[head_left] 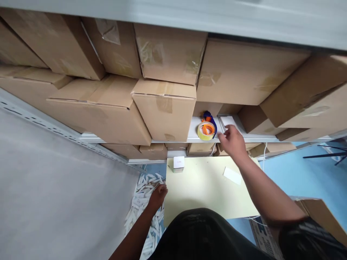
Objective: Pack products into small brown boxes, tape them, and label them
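— Any readable writing?
— Pink print (179, 162) on the small box (178, 167) on the table (200, 195), too small to read. Taped cartons (165, 117) hide their contents.
— And the grips?
— Left hand (158, 196) curled by the table's edge, right hand (232, 142) bent-fingered at the shelf's (195, 126) white pack (228, 121); whether either grips anything, can't tell.

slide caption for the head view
Right hand at the shelf beside the tape, left hand by the table

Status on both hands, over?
Right hand at shelf, by white item, contact unclear. Left hand curled by left edge of table. Tape dispenser close beside right hand.
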The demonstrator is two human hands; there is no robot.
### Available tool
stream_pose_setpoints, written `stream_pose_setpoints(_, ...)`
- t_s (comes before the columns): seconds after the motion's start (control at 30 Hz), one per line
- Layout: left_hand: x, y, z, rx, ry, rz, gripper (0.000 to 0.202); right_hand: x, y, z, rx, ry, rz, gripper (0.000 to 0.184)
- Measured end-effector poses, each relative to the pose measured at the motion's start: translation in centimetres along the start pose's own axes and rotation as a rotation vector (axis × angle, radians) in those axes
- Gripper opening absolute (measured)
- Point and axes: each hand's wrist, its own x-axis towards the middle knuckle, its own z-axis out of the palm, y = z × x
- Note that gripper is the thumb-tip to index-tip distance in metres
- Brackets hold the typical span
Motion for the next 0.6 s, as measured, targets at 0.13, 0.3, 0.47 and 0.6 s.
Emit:
stream_pose_setpoints(0.13, -1.7, 0.4, 0.2, -0.008, -0.005, -0.053, 0.025, 7.6, -2.6, 0.5, -0.017, -0.447, 0.269, 0.040)
stream_pose_setpoints(0.3, -2.2, 2.5, 1.6, -0.011, 0.008, 0.023, 0.026, 7.4, -2.9, 1.2, 0.136, -0.532, 0.371, 0.023)
stream_pose_setpoints(0.47, -3.0, 3.8, 2.8, 0.036, -0.048, 0.102, 0.019, -1.0, 1.5, -2.7, 0.228, -0.361, 0.311, 0.029)
stream_pose_setpoints(0.6, -3.8, 4.0, 3.5, 0.056, -0.115, 0.160, 0.014, -11.3, 8.5, -3.6, 0.282, -0.322, 0.421, 0.032)
